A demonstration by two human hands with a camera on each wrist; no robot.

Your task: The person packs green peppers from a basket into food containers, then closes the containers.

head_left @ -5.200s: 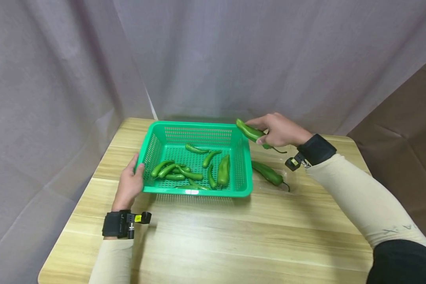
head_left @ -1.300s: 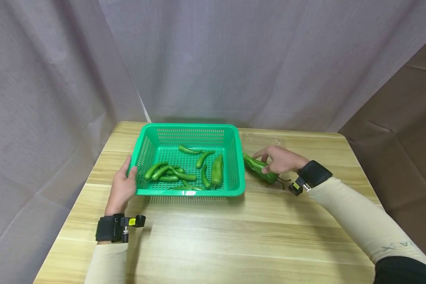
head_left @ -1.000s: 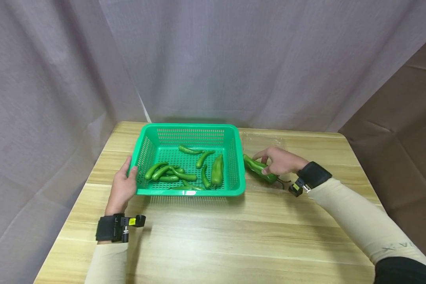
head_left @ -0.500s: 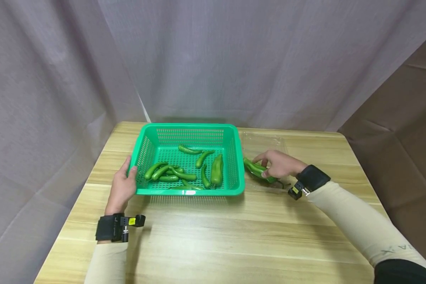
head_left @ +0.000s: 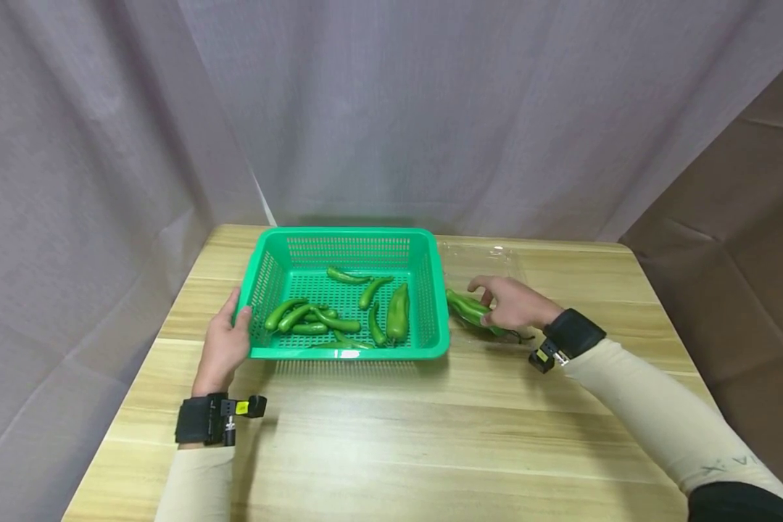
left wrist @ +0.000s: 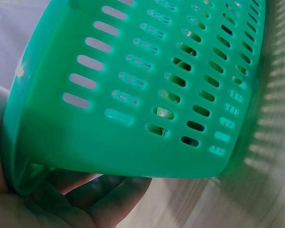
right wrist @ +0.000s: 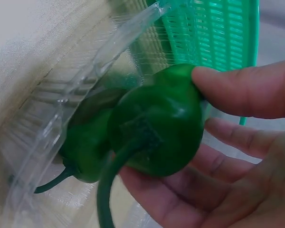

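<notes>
Peppers point(head_left: 473, 310): two lie in the clear tray point(head_left: 489, 255), your right hand point(head_left: 512, 303) gripping the upper one. About eight remain in the basket point(head_left: 346, 353), whose edge your left hand point(head_left: 225, 346) holds.

Faint grey letters mark the right sleeve point(head_left: 734, 461) near the elbow (too blurred to read); nothing else bears text.

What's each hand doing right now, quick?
Left hand: grips the basket by its left rim.
Right hand: holds a pepper in the clear tray.
</notes>
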